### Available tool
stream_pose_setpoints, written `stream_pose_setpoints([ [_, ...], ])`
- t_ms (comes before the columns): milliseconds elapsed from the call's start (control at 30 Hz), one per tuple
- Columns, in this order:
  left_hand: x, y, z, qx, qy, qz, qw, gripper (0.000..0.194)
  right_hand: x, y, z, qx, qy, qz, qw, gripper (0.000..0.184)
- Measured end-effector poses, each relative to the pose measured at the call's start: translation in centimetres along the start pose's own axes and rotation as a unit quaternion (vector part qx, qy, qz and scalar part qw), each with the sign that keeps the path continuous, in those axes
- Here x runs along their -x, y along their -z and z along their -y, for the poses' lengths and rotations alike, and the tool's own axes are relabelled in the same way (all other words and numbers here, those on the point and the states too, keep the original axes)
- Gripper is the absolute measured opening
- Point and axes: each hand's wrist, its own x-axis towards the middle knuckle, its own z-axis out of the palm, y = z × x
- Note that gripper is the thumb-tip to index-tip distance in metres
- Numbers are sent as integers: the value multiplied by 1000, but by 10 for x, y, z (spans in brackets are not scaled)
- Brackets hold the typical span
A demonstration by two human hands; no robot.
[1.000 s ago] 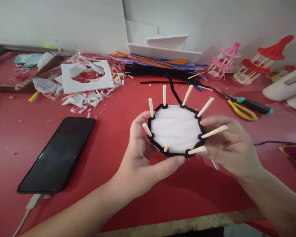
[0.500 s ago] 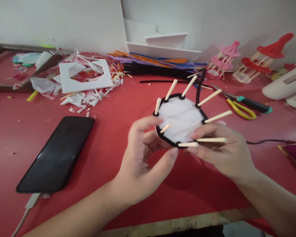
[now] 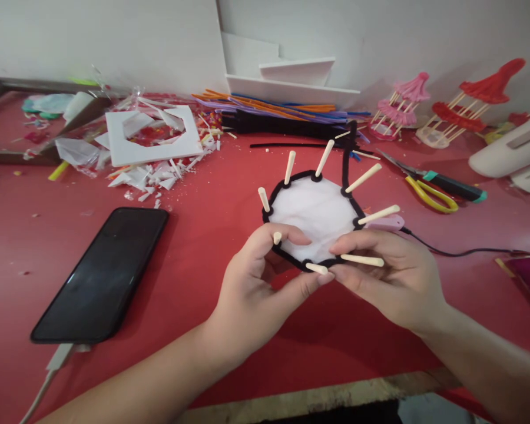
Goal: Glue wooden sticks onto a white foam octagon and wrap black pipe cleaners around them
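Observation:
Both hands hold a white foam base (image 3: 311, 218) with several pale wooden sticks (image 3: 325, 159) standing up around its edge. A fuzzy black pipe cleaner (image 3: 279, 191) winds round the sticks along the rim, and its loose end (image 3: 345, 159) sticks up at the far right side. My left hand (image 3: 256, 282) grips the near left edge, index finger over the top and thumb at the front rim. On the near right, my right hand (image 3: 391, 277) pinches the edge between thumb and fingers, close to the left thumb.
A black phone (image 3: 101, 274) with a cable lies left. Behind are a cut-out foam board (image 3: 115, 144), foam scraps (image 3: 136, 182) and coloured pipe cleaners (image 3: 278, 112). Yellow-handled pliers (image 3: 433, 194), a pink model (image 3: 400, 106) and a red model (image 3: 461, 112) stand or lie at right.
The foam base has shifted left and tilted to show its top more. My left index finger now reaches over the top, and my left thumb has slid right along the front rim.

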Motion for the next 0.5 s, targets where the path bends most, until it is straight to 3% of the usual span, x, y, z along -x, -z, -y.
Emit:
stream_pose_setpoints([
  [300,1,2,-6,1,3,0,1000,30,4,2,-3,-7,-3,19,1000,19],
  [500,-2,6,-6,14,69,29,997,20,-1,5,-5,13,21,22,999,16],
])
